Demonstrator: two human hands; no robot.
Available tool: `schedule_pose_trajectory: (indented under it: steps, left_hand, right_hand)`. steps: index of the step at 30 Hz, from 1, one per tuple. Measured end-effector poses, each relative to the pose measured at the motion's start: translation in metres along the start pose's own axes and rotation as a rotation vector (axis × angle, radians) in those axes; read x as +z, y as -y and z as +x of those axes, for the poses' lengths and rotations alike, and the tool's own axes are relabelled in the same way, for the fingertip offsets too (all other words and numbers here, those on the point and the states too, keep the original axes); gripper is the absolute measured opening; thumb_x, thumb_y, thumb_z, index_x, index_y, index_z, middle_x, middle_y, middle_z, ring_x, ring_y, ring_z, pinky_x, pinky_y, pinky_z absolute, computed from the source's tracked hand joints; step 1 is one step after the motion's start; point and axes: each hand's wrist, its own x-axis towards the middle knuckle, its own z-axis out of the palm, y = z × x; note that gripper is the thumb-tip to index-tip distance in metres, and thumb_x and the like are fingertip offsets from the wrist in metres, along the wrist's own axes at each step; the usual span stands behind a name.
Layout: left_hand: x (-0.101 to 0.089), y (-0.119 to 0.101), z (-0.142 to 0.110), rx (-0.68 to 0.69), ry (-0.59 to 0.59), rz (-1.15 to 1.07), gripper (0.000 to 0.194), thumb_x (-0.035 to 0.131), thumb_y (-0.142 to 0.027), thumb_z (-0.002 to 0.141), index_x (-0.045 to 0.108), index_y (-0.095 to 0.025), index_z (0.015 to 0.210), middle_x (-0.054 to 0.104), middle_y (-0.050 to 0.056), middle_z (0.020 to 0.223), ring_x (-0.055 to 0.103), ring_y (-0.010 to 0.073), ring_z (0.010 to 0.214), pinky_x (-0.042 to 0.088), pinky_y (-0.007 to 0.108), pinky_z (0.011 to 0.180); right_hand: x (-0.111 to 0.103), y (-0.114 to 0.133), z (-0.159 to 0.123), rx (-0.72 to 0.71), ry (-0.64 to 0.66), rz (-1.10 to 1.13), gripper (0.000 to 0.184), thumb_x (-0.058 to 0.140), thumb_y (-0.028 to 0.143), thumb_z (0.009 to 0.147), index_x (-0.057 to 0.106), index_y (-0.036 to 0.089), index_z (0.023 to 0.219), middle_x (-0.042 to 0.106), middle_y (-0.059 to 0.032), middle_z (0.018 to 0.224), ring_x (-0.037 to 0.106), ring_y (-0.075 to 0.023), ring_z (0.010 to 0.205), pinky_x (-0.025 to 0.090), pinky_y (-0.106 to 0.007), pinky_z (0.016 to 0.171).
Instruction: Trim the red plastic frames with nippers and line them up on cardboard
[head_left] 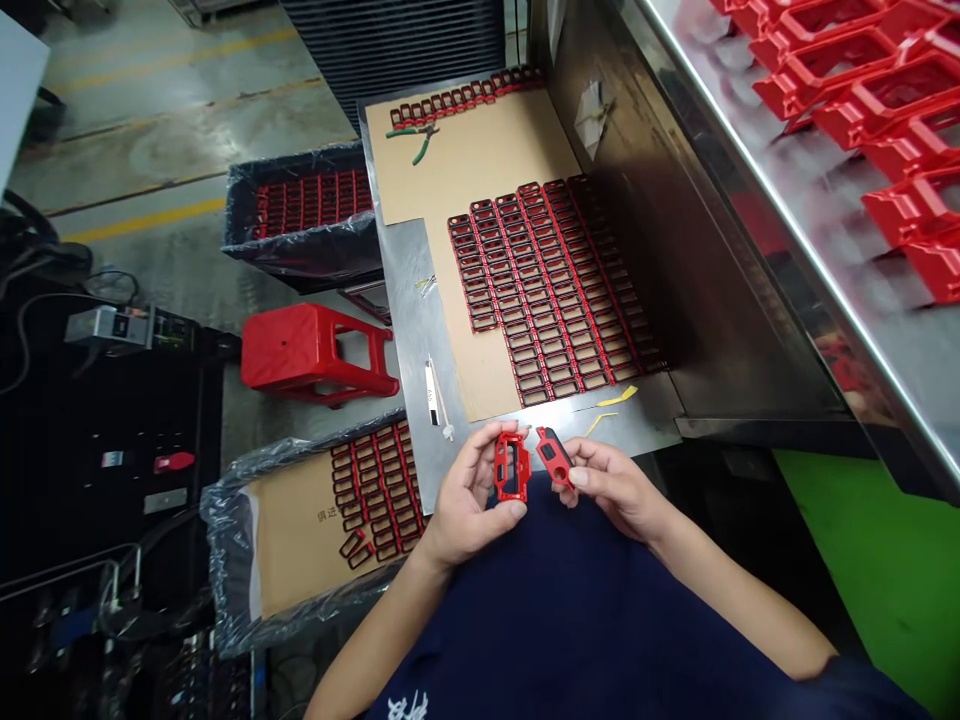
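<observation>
My left hand grips a red rectangular plastic frame between thumb and fingers, held upright over my lap. My right hand pinches a second, smaller red frame part right beside it; the two parts nearly touch. Both hands hover just in front of the metal table's near edge. On the table, a cardboard sheet carries many red frames laid out in tight rows.
Green-handled cutters and a further row of frames lie at the table's far end. A white tool lies near the left edge. Two bag-lined boxes of frames and a red stool stand left. More red parts lie on the conveyor at right.
</observation>
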Motion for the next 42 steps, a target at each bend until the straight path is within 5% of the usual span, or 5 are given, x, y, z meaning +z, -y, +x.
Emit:
schedule_pose_trajectory:
  steps: [12,19,27,34,42]
  left_hand:
    - [-0.004,0.008,-0.001,0.162,0.044,0.391,0.084,0.077,-0.025,0.082,0.034,-0.029,0.155,0.049,0.014,0.143,0.054,0.0299,0.135,0.051,0.046,0.111]
    - [0.004,0.001,0.009,0.299,-0.023,0.999,0.08,0.072,-0.024,0.081,0.034,-0.019,0.151,0.061,0.015,0.127,0.061,0.0283,0.116,0.056,0.045,0.099]
    - [0.01,0.012,0.02,0.066,0.038,1.333,0.064,0.066,-0.026,0.083,0.046,-0.017,0.143,0.063,0.014,0.128,0.06,0.0308,0.113,0.057,0.044,0.094]
    - [-0.001,0.051,0.034,-0.252,0.024,1.271,0.049,0.07,-0.025,0.082,0.062,-0.023,0.131,0.061,0.01,0.136,0.059,0.0272,0.124,0.052,0.04,0.105]
    - [-0.054,0.091,0.121,-0.566,-0.215,1.324,0.039,0.061,-0.036,0.089,0.067,-0.018,0.124,0.067,0.017,0.12,0.066,0.0323,0.116,0.053,0.044,0.099]
  right_hand:
    - [0.0,0.006,0.001,-0.199,-0.138,-0.168,0.041,0.082,0.05,0.081,0.07,0.015,0.099,0.067,-0.0046,0.084,0.059,-0.0144,0.071,0.053,-0.023,0.067]
    - [0.006,0.0,0.006,-0.225,-0.314,-0.514,0.042,0.078,0.045,0.078,0.065,0.016,0.104,0.068,-0.0059,0.092,0.064,-0.0176,0.077,0.053,-0.025,0.065]
    - [-0.002,-0.02,0.035,-0.111,-0.346,-0.494,0.046,0.079,0.044,0.07,0.056,0.018,0.1,0.067,-0.0011,0.092,0.06,-0.0127,0.066,0.049,-0.026,0.065]
    - [-0.019,-0.047,0.086,-0.093,-0.324,-0.351,0.05,0.081,0.042,0.061,0.052,0.018,0.094,0.062,0.0018,0.079,0.057,-0.0127,0.062,0.046,-0.024,0.06]
    - [-0.045,-0.058,0.104,-0.072,-0.402,-0.324,0.048,0.074,0.042,0.066,0.056,0.018,0.103,0.066,-0.0007,0.085,0.062,-0.0154,0.072,0.049,-0.027,0.067]
